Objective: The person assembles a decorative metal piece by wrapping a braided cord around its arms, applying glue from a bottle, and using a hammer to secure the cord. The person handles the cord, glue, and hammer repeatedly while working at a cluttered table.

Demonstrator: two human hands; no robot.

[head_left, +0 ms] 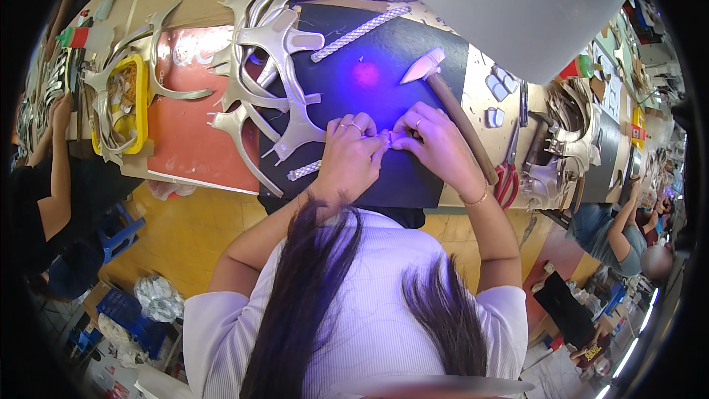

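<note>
My left hand and my right hand meet over a black mat, fingers pinched together around something small lit violet between the fingertips. Its kind is hard to make out. From under my left hand a silver braided strap sticks out; whether it reaches the fingertips is hidden. Another silver braided strap lies farther back on the mat. Close to my right hand rests a hammer with a wooden handle. Silver strappy cut-outs, like shoe uppers, are heaped left of my hands.
Red-handled scissors lie right of the hammer, with more silver pieces beyond. A yellow basket stands at the left on the table, past a red sheet. A large grey lamp-like cover overhangs the back right. Other people work at both sides.
</note>
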